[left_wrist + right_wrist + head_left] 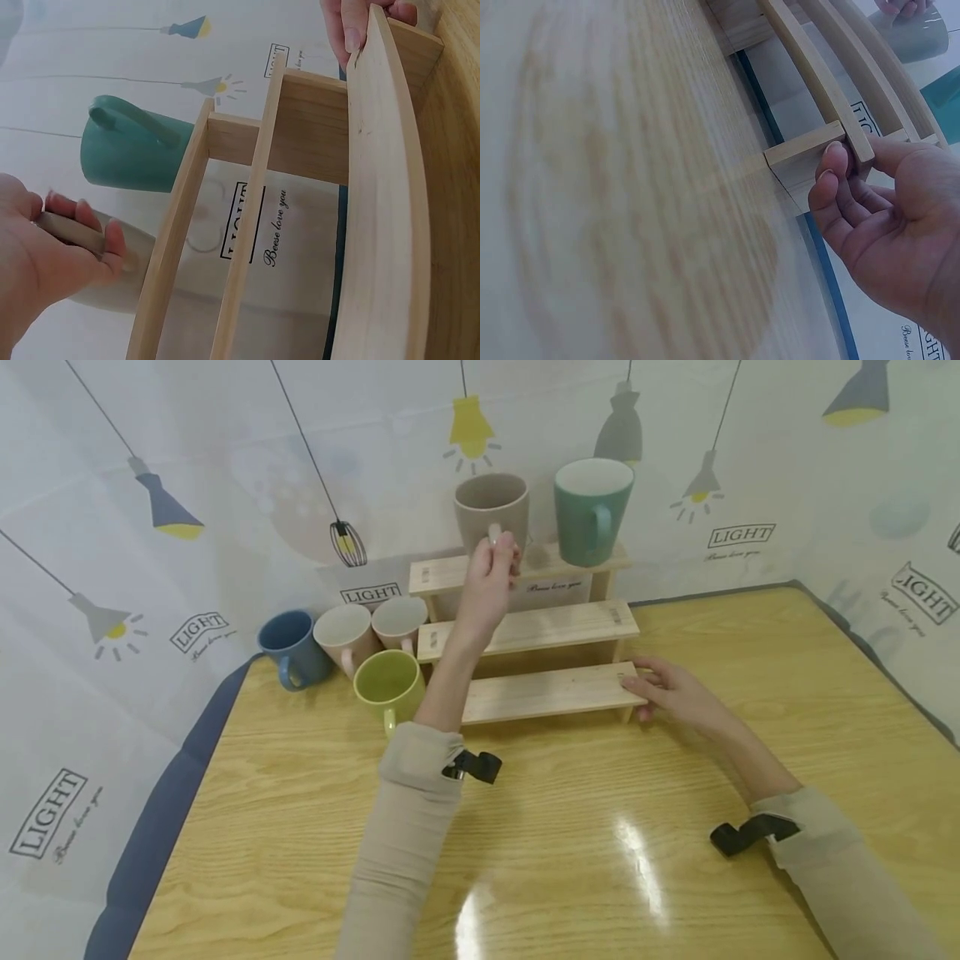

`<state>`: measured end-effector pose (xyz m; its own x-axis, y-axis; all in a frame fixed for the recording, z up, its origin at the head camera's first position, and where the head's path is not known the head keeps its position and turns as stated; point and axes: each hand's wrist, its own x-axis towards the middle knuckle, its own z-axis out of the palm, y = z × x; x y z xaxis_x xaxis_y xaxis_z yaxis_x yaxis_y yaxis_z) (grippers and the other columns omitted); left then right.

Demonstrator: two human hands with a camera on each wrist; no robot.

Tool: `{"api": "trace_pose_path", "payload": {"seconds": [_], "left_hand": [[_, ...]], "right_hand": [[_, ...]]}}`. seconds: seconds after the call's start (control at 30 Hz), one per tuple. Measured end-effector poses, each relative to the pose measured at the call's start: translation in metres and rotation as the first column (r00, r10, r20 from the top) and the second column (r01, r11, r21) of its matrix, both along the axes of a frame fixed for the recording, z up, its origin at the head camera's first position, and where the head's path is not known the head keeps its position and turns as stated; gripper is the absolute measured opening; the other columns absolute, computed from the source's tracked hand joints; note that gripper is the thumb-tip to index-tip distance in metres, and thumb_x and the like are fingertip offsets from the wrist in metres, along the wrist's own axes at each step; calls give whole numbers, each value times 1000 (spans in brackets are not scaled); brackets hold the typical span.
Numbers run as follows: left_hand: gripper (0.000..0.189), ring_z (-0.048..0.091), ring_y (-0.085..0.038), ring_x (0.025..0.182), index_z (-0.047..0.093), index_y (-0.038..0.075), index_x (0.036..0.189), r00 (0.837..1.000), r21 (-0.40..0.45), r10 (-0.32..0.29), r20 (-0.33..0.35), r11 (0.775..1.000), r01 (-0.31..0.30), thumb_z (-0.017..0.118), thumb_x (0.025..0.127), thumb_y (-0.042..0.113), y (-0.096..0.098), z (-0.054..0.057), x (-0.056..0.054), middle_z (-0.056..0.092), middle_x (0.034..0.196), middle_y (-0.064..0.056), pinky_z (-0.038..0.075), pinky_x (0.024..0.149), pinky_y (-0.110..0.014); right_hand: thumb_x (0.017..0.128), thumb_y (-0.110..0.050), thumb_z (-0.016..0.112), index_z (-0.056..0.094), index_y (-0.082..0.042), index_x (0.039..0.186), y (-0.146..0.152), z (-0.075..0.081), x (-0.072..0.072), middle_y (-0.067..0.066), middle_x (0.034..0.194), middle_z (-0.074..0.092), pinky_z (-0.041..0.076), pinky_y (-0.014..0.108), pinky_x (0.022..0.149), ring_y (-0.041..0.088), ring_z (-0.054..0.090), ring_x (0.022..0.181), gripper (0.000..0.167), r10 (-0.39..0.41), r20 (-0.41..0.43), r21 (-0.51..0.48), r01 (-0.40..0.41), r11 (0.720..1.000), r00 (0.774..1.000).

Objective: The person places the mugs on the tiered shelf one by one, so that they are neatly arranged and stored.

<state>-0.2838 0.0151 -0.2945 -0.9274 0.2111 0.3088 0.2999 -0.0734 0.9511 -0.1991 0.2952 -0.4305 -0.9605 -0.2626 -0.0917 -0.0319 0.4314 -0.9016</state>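
Two beige sleeves come closest: the left sleeve (401, 852) at 7 o'clock of the rack (551, 692), the right sleeve (847, 877) at 4, each with a black strap near its cuff. The rack has three wooden shelves in steps and stands on the table (300, 827).

The left hand (489, 585), at 11 o'clock, grasps the handle of the taupe mug (480, 514); the left wrist view shows its fingers curled round that handle. This mug is upright at the top shelf, left of the middle; the hand hides its base in the head view, so I cannot tell whether it rests fully on the wood. At 1 o'clock the green mug (588, 527) stands upright on the same shelf, apart from the taupe one, its handle towards the person.

Just past 3 o'clock, the right hand (671, 689) grips the end of the lowest shelf, thumb above, fingers curled below.

At 9 o'clock, beside the rack, the blue mug (292, 652) and two pale mugs (347, 637) stand in a close row on the table, with the lime mug (390, 689) in front, between 8 and 9. Behind hangs a pale cloth (262, 468) printed with lamps.
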Motion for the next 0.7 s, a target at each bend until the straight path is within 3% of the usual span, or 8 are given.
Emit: {"api": "trace_pose_path", "payload": {"seconds": [0.17, 0.37, 0.53, 0.7], "left_hand": [[28, 56, -17, 92, 56, 4, 102, 1000, -13, 10, 7, 1000, -9, 42, 111, 26, -6, 2, -1, 57, 95, -6, 49, 80, -30], [26, 58, -21, 104, 56, 5, 103, 1000, -26, 15, 12, 1000, -15, 45, 110, 27, -10, 2, 1, 60, 102, -7, 50, 87, -34], [22, 54, -21, 100, 53, 3, 112, 1000, -5, 23, -2, 1000, -23, 46, 109, 24, -13, 3, 6, 60, 108, -11, 45, 86, -28], [28, 53, -18, 100, 53, -3, 123, 998, -4, 69, -11, 998, -69, 47, 109, 22, -18, 3, 10, 59, 117, -14, 44, 85, -25]], "right_hand": [[107, -32, 53, 19, 7, 156, 1, 0, -1, 31, 127, 59, 51, 22, 82, 23, 68, 78, 72, 4, -5, 12, -4, 1000, 1000], [107, -32, 53, 18, 7, 156, 1, -1, -1, 32, 128, 59, 51, 22, 82, 22, 68, 78, 72, 5, -1, 11, -5, 1000, 1000], [106, -33, 53, 17, 8, 156, 1, -1, -1, 33, 131, 56, 51, 21, 82, 22, 68, 78, 74, 0, 6, 6, 0, 1000, 1000], [106, -33, 54, 18, 8, 156, 2, -2, -1, 34, 132, 55, 51, 20, 81, 21, 68, 79, 74, -5, 10, -1, 5, 1000, 1000]]}}
